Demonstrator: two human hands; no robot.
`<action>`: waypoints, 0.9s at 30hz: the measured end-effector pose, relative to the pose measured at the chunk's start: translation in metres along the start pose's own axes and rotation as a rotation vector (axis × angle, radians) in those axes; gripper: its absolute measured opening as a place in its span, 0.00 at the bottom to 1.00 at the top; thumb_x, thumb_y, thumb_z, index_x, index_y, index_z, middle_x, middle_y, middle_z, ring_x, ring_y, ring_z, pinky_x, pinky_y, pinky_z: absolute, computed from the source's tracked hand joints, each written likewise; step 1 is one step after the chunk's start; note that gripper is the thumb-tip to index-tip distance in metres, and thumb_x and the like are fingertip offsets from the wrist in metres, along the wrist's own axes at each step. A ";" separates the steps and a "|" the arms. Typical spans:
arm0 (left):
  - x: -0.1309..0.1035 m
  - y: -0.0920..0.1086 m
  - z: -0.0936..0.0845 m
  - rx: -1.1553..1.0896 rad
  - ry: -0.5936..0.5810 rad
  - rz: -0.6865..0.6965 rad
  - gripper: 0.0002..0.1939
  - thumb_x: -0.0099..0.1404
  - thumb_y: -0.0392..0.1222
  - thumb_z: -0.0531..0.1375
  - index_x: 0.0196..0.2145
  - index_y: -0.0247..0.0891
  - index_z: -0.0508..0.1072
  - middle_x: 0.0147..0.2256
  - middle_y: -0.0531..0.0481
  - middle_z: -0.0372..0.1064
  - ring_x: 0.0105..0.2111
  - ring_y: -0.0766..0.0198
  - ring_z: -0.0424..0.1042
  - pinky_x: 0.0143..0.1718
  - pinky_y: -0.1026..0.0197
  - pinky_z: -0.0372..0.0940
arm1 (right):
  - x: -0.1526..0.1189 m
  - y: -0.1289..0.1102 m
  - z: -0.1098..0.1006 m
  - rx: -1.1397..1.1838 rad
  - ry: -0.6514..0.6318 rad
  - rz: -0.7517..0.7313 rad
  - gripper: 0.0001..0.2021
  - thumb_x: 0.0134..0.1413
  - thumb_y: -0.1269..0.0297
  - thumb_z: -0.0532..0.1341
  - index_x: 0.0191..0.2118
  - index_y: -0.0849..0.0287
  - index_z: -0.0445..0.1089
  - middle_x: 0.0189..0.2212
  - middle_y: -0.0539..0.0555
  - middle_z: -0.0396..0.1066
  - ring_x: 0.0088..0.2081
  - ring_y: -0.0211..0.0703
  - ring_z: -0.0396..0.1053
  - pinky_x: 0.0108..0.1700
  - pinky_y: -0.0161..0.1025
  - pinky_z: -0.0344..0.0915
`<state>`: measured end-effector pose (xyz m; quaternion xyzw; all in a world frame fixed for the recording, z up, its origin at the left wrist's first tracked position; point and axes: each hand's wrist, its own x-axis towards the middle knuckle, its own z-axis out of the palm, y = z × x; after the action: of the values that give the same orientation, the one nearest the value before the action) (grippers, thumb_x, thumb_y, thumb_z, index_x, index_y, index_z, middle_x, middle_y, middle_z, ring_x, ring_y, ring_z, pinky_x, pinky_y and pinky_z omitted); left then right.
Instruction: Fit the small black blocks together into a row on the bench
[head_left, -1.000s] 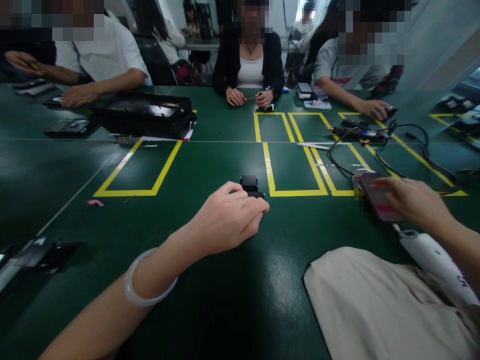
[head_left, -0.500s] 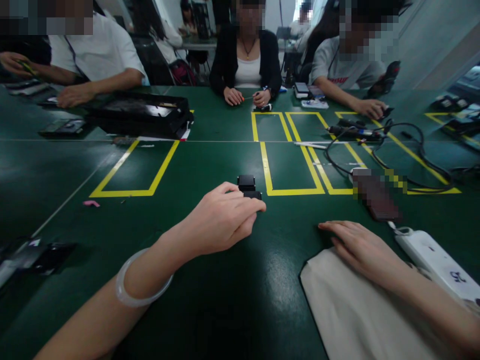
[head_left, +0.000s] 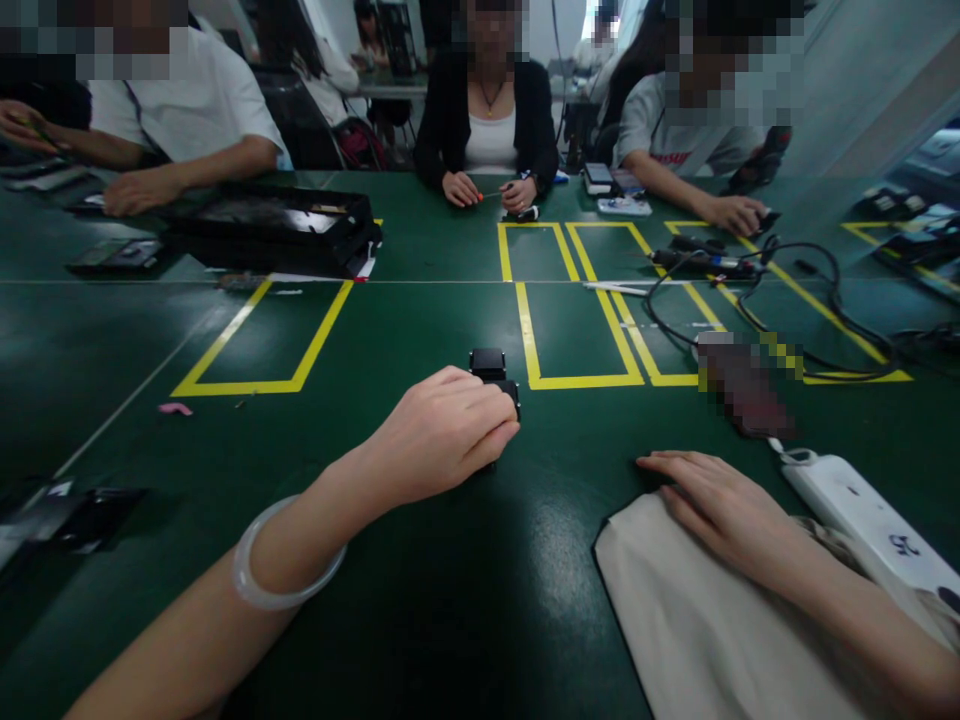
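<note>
In the head view, my left hand (head_left: 450, 430) is at the middle of the green table, a pale bangle on its wrist. Its fingers are curled round a small black block (head_left: 507, 392), which they partly hide. A second black block (head_left: 487, 363), box-shaped with a flat top, is just beyond those fingers; whether the two are joined I cannot tell. My right hand (head_left: 724, 505) lies flat at the right, fingers stretched and holding nothing. It rests on a beige cloth item (head_left: 675, 590), with its fingertips over the table.
Yellow tape outlines (head_left: 585, 382) mark the green table (head_left: 420, 330). To the right are a phone (head_left: 746, 390), a white power strip (head_left: 862, 510) and black cables (head_left: 832, 280). A large black case (head_left: 277, 230) stands far left. Several people sit opposite, their hands on the table.
The fingers of my left hand have curled in round the black block; one was stretched out past it before. My right hand stays flat. The whole view has shifted slightly.
</note>
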<state>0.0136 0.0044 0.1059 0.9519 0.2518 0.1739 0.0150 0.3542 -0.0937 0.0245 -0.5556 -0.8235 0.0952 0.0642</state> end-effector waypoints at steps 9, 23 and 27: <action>-0.004 -0.003 0.002 0.079 0.032 0.020 0.13 0.71 0.40 0.49 0.41 0.38 0.72 0.32 0.52 0.75 0.28 0.67 0.68 0.40 0.59 0.60 | -0.010 0.002 0.001 -0.011 0.009 0.009 0.19 0.61 0.61 0.52 0.55 0.55 0.67 0.51 0.56 0.71 0.53 0.46 0.68 0.55 0.49 0.65; -0.003 -0.002 -0.002 0.112 0.004 0.031 0.13 0.72 0.40 0.48 0.38 0.37 0.72 0.30 0.53 0.73 0.28 0.65 0.68 0.39 0.59 0.61 | -0.022 0.005 0.001 -0.023 -0.002 0.034 0.18 0.62 0.60 0.52 0.56 0.53 0.65 0.53 0.55 0.70 0.55 0.46 0.66 0.57 0.49 0.63; -0.002 -0.003 -0.002 0.116 0.015 0.038 0.13 0.71 0.39 0.49 0.37 0.36 0.72 0.32 0.51 0.73 0.29 0.65 0.68 0.39 0.59 0.60 | -0.013 -0.005 -0.004 -0.001 -0.011 0.002 0.18 0.62 0.60 0.51 0.54 0.55 0.66 0.52 0.56 0.71 0.54 0.46 0.67 0.56 0.50 0.64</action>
<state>0.0103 0.0056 0.1064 0.9545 0.2434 0.1664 -0.0457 0.3552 -0.1074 0.0298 -0.5560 -0.8233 0.0978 0.0594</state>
